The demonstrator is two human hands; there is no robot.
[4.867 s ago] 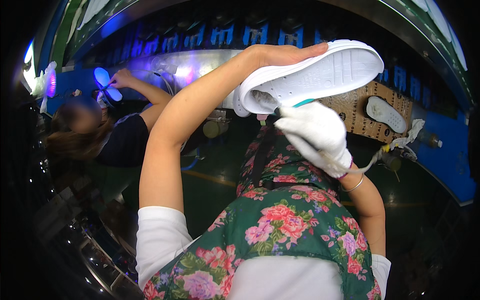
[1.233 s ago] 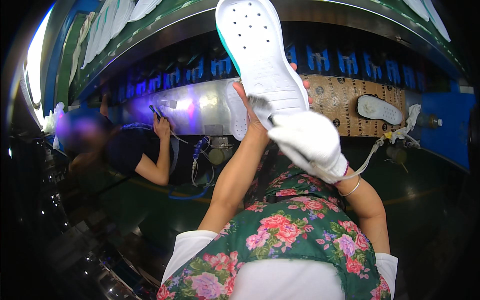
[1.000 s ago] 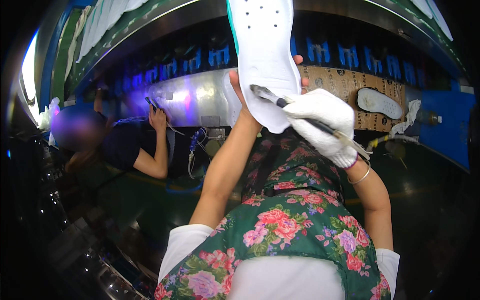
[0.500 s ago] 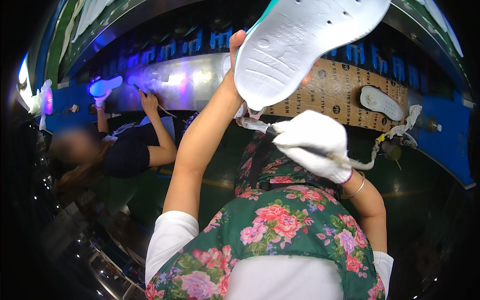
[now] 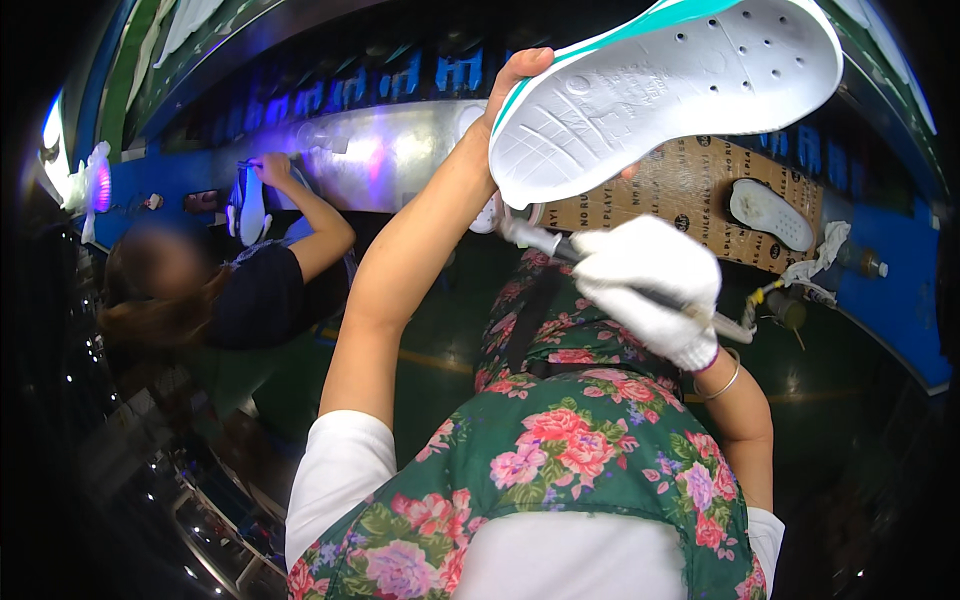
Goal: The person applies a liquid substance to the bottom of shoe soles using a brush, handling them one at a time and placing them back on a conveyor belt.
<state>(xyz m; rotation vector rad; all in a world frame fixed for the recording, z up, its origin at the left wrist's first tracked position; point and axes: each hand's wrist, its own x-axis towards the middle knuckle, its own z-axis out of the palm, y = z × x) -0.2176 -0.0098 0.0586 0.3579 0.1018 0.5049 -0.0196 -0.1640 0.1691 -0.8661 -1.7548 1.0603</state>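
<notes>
My bare left hand (image 5: 515, 78) holds up a large white shoe sole (image 5: 640, 105) by its narrower end. A teal stripe runs along the sole's far edge, and small holes dot its wider end. Most of my fingers are hidden behind it. Below the sole, my right hand (image 5: 655, 285) wears a white knit glove and is closed around a slim brush (image 5: 545, 238) with a dark handle. The brush tip is blurred and lies just under the sole's narrow end; whether they touch I cannot tell. A pale hose (image 5: 735, 328) trails from behind the glove.
Printed brown cardboard (image 5: 690, 200) covers the bench, with another white sole (image 5: 770, 214) on it. A bottle (image 5: 868, 262), a rag (image 5: 828, 250) and a small jar (image 5: 788, 308) are at right. At left a co-worker (image 5: 255, 290) handles a sole (image 5: 250, 208) under violet light.
My left hand has moved the sole down and tilted it, showing more of its teal edge and wide end. My right hand with the brush has shifted slightly right. The co-worker's sole has come nearer them.
</notes>
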